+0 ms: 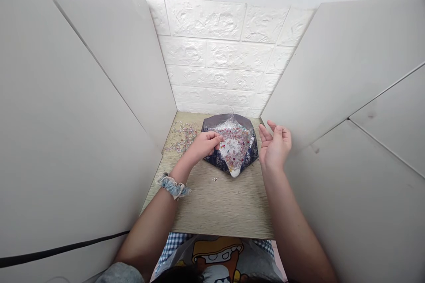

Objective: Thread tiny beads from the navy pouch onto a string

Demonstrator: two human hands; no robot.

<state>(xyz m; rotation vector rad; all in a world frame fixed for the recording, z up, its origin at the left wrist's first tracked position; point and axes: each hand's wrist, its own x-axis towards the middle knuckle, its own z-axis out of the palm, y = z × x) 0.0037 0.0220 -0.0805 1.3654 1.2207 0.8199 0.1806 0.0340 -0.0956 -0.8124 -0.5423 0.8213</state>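
My left hand (209, 143) is over the left side of an opened dark blue patterned bag (217, 162), its thumb and forefinger pinched together. Whatever lies in that pinch is too small to name. Small pink, red and clear beads (245, 143) are heaped on the bag's silvery inner side, around a white patch. To the right of the bag, my right hand (275, 145) is raised palm up. Its thumb and forefinger meet while other fingers stretch out; anything held there cannot be made out.
Strings of small beads (184, 137) lie at the table's back left. A tiny metallic piece (215, 179) rests on the wooden tabletop (226, 208) in front of the bag. Grey panels (133, 75) close in both sides, and a white brick-patterned wall (215, 53) stands behind.
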